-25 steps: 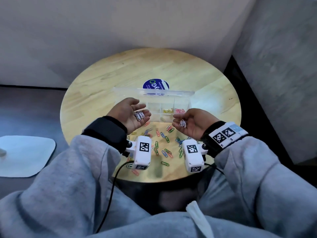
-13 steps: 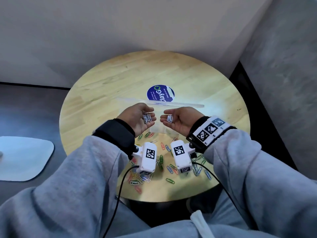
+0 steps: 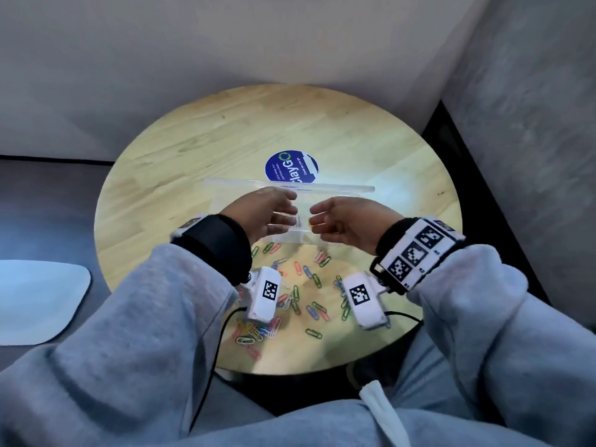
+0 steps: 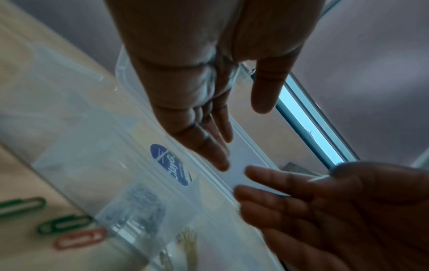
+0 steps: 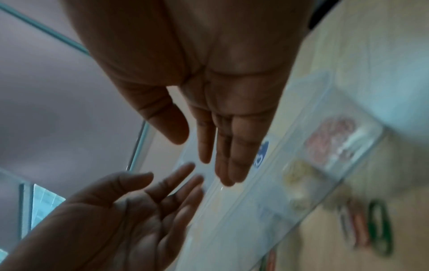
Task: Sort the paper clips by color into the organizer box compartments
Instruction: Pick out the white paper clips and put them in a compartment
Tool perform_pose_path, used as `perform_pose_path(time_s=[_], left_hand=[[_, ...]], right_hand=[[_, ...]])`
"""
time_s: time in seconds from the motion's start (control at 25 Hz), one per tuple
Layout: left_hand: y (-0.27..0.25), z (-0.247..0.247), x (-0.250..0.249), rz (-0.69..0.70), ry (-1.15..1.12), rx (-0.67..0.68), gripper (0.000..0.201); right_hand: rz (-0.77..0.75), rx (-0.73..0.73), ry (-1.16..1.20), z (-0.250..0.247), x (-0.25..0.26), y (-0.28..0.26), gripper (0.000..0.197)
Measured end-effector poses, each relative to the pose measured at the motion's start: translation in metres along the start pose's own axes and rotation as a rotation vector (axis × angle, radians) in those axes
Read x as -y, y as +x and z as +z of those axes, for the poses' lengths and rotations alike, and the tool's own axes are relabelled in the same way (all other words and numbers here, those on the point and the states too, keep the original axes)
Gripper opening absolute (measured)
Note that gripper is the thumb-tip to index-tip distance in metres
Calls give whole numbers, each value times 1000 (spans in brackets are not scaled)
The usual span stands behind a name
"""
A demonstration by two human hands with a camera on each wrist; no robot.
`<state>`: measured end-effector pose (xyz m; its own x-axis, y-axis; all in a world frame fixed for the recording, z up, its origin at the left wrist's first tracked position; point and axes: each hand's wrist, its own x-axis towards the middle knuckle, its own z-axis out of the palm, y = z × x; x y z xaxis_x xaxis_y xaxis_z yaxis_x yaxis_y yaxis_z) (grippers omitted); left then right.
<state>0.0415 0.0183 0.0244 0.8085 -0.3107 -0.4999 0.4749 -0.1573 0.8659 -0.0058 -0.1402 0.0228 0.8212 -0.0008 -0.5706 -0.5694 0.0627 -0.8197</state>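
Two hands (image 3: 261, 214) over one clear organizer box (image 3: 338, 189), described from the left side across.

Far left, off the bench (image 3: 193, 150): a pale flat shape (image 3: 38, 301) on the dark floor. Next, a grey sleeve (image 3: 154, 317) with a dark cuff, and under that wrist a white camera block (image 3: 266, 293) with a black-and-white marker.

Left hand above the box's near left part, released, fingers straight and a little spread, gripping nothing. From the left wrist view: an empty palm, a box compartment with pale silvery clips (image 4: 137, 203) below it, and outside the near wall two green clips (image 4: 65, 224) and a red clip (image 4: 81, 238) on the wood.

Centre: box lid raised behind both hands, a round blue sticker (image 3: 292, 167) on the bench just past it. Something small and pale between the two sets of fingertips, too blurred to say whether in the air or in the box. Loose paper clips (image 3: 314, 280) in green, red, blue and white scattered on the bench between the box and the near edge, with a denser heap at lower left.

Right hand (image 3: 348, 221) level with the left, fingertips close to the left's but apart, likewise released and empty. From the right wrist view: yellow clips (image 5: 297, 176) in one compartment and pink-red clips (image 5: 329, 143) in the next one to the right. Last, a marker band (image 3: 419, 253) on the right wrist and a second camera block (image 3: 362, 296) beneath it.
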Motion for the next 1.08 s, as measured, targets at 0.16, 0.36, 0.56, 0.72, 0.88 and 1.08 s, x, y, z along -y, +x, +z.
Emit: perform_pose_path(time_s=[0.16,0.36,0.56,0.72,0.88,1.08], left_hand=[[-13,11,9,25,574,67,12],[-18,34,36,26,1190,97,21],[-14,50,56,83,1495,116,39],[-5,53,70,194,1657,133,40],[5,54,79,263,1699,113,34],[13,59,77,265,1716,107,18]], right_hand=[[-68,-119,-196,-38,-6,-24,24],[-7,-207,-678,-61,-30,-36,6],[89,-149,-931,-52,-48,-36,23],[81,-154,-1012,-49,-57,-32,26],[90,-109,-1090,-56,-69,-29,30],[67,-86,-1162,-67,-84,-26,34]])
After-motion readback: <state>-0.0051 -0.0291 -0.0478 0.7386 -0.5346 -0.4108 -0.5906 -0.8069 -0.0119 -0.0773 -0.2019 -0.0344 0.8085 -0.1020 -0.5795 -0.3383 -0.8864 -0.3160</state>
